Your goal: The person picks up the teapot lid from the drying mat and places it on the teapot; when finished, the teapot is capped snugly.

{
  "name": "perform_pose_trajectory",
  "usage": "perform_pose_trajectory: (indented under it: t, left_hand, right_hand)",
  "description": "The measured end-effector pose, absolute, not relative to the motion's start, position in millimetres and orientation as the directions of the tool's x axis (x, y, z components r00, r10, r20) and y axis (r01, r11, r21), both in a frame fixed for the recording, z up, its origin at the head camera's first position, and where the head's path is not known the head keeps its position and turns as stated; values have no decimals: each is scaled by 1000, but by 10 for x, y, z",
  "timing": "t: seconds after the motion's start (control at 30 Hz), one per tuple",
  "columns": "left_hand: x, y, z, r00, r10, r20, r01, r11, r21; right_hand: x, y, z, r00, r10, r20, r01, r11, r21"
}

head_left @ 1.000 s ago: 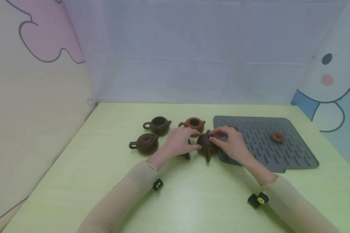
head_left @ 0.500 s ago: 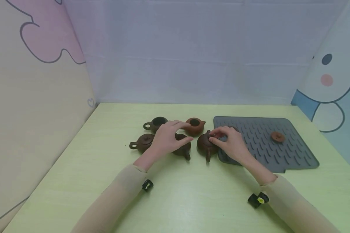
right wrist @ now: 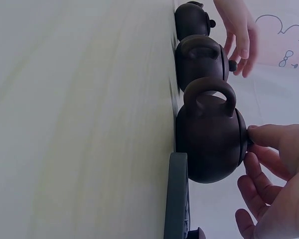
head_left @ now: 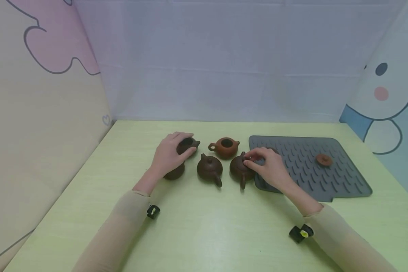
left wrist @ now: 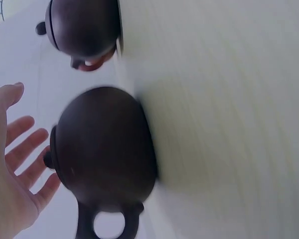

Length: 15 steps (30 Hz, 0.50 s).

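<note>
In the head view my right hand (head_left: 270,166) pinches the lid knob of a dark brown teapot (head_left: 240,170), whose lid sits on its body. The right wrist view has thumb and finger at that knob, with the teapot (right wrist: 209,134) upright. My left hand (head_left: 168,155) reaches over a lidded brown teapot (head_left: 174,173) toward a lidless dark teapot (head_left: 187,145), thumb and fingers spread. It partly hides both. Between the hands stands another lidded teapot (head_left: 209,169). In the left wrist view the left fingers are apart beside a teapot (left wrist: 104,149).
A reddish lidless teapot (head_left: 226,147) stands behind the middle ones. At right lies a grey ridged mat (head_left: 302,177) bearing an orange-brown lid (head_left: 324,159). A dark round piece (head_left: 274,150) on the mat shows behind the right hand. Fabric walls enclose the table (head_left: 204,226).
My left hand has moved left from beside the right-hand teapot, past the middle one, to the lidless dark teapot. The right hand has stayed at the lid knob.
</note>
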<state>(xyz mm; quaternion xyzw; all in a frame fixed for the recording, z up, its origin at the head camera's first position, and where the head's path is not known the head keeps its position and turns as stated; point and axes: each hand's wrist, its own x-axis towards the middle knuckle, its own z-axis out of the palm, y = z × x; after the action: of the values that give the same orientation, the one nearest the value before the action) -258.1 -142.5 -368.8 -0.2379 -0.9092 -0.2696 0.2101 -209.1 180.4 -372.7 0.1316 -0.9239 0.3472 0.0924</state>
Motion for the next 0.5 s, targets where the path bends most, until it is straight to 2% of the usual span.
perform_pose_trajectory:
  t: [0.5]
  left_hand:
    - [-2784,-1908,-3761,-795,374,477,579,701,415]
  right_hand:
    - [-2094,1808,-3733,-949,-183,257,-307,723,-619]
